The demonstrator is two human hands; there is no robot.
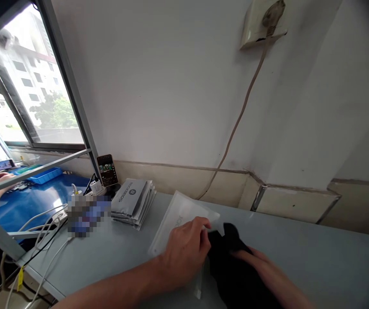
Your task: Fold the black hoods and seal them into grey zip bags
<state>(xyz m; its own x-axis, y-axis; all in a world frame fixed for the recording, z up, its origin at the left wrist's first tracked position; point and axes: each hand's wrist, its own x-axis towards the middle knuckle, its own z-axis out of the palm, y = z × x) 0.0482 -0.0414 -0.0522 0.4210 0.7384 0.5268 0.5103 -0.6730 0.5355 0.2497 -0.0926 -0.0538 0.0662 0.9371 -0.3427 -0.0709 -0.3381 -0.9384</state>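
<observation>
A frosted plastic bag [176, 216] with grey lettering lies on the table, partly covered by my left hand [187, 246]. The fingers of that hand are curled closed at the bag's right edge, close to a black fabric item [232, 266]. My right hand [251, 259] grips the black fabric from the right, its fingers partly sunk in the folds. The fabric's upper end has a rounded flap and sits beside the bag's edge; its lower part runs out of view. Its exact kind cannot be made out.
Packed grey pouches [132, 199] are stacked behind to the left. A phone [107, 170] stands by the wall, near white chargers [96, 186] and cables [44, 227]. A metal frame [65, 81] borders a blue table [74, 184], where another person's hand [0, 178] shows.
</observation>
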